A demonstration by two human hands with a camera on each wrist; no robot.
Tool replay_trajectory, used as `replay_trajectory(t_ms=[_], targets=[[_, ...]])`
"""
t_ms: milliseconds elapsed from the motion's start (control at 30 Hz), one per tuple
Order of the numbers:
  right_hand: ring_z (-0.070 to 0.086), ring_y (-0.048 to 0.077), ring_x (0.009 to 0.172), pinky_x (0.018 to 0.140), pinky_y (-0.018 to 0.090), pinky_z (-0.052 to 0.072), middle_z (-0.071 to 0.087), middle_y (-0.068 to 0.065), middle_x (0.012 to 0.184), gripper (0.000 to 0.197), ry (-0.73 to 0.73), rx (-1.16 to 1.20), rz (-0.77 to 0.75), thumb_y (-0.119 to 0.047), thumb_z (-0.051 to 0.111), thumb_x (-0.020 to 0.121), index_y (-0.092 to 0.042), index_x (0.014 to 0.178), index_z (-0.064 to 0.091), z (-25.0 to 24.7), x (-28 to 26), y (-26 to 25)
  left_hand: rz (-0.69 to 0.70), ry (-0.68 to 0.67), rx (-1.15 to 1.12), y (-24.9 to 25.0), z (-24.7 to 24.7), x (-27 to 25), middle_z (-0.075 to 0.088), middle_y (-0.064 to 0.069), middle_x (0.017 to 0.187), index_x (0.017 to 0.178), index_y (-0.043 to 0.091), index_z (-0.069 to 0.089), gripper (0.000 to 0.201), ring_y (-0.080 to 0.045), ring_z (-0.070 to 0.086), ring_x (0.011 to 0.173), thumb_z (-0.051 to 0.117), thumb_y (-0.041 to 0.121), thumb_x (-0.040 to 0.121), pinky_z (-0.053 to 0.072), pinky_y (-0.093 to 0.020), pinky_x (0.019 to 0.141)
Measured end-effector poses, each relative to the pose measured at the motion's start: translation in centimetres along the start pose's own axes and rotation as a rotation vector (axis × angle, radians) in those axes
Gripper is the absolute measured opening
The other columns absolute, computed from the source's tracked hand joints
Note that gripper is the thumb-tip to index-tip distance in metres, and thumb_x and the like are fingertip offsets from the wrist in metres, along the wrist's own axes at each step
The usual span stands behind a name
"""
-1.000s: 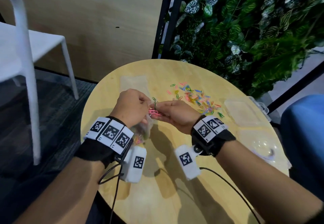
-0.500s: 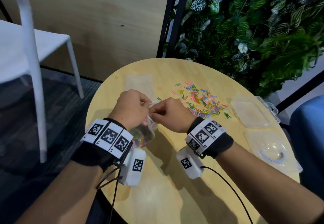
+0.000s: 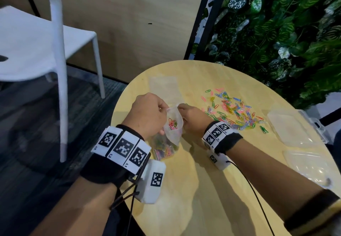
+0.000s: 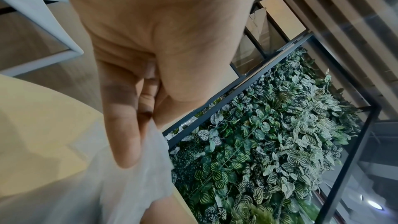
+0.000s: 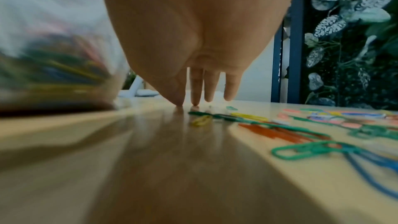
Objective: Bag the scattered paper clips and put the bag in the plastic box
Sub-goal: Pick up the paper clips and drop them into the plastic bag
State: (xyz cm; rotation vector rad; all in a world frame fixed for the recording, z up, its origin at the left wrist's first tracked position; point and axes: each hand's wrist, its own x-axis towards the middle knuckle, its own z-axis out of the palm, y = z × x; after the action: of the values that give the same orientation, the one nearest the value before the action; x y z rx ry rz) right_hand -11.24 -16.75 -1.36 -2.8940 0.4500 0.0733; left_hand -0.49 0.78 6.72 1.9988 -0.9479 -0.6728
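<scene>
My left hand (image 3: 160, 110) pinches the left rim of a clear plastic bag (image 3: 173, 131) and holds its mouth up over the round wooden table (image 3: 203, 189). Coloured paper clips lie in the bag's bottom and near its mouth. In the left wrist view the fingers (image 4: 120, 125) curl on the bag's film (image 4: 133, 176). My right hand (image 3: 184, 110) is beside the bag's right rim. Its straight fingers (image 5: 196, 91) point down, tips on the table, holding nothing that I can see. The loose clips (image 3: 236, 112) lie scattered to its right, also near in the right wrist view (image 5: 301, 149).
An open clear plastic box (image 3: 295, 126) sits at the table's right edge, with a second clear plastic piece (image 3: 311, 165) in front of it. Another empty flat bag (image 3: 165, 88) lies behind my hands. A white chair (image 3: 46, 51) stands left, a plant wall (image 3: 276, 32) behind.
A second ago my right hand held pink clips at the bag's mouth. Those clips are now inside the bag, and the right fingers have come down onto the table beside it.
</scene>
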Motion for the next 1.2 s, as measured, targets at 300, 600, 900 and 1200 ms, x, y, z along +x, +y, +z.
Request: replay_trajectory(t_ms=[300,600,900,1200], targets=[[0.010,0.025,0.149,0.118,0.052,0.016,0.003,0.005,0.162,0.062,-0.245,-0.138,0.226,-0.047,0.021,0.100,-0.016,0.154,0.009,0.3,-1.7,2.2,0.014,-0.017,0.014,0.5,0.2,-0.1,0.074,-0.009,0.081,0.089,0.010,0.076,0.022,-0.021,0.073,0.052,0.057,0.010,0.099,0.064,-0.036,0.059],[0.035,0.036,0.137,0.104,0.052,0.041,0.023,0.003,0.158,0.051,-0.204,-0.249,0.416,-0.022,0.031,0.102,-0.028,0.152,0.019,-0.1,-8.0,4.3,0.033,-0.031,0.042,1.2,0.9,-0.4,0.075,-0.008,0.088,0.091,0.010,0.078,0.023,-0.027,0.074,0.069,0.056,0.007,0.097,0.063,-0.041,0.073],[0.067,0.024,0.081,0.077,0.034,0.058,0.074,0.009,0.089,0.019,-0.015,-0.174,0.566,-0.006,0.059,0.088,-0.009,0.095,0.077,-3.3,-9.5,5.5,0.055,-0.104,0.043,2.3,2.6,-0.6,0.073,-0.005,0.082,0.090,0.010,0.075,0.023,-0.024,0.073,0.051,0.054,0.007,0.098,0.061,-0.032,0.056],[0.069,0.023,0.080,0.077,0.025,0.059,0.071,0.015,0.090,0.017,0.440,1.429,0.673,0.004,0.066,0.084,0.009,0.100,0.067,-8.7,-11.3,1.6,0.066,-0.104,-0.025,2.9,4.2,-0.5,0.075,-0.010,0.072,0.088,0.008,0.075,0.023,-0.023,0.072,0.050,0.054,0.007,0.098,0.053,-0.020,0.047]])
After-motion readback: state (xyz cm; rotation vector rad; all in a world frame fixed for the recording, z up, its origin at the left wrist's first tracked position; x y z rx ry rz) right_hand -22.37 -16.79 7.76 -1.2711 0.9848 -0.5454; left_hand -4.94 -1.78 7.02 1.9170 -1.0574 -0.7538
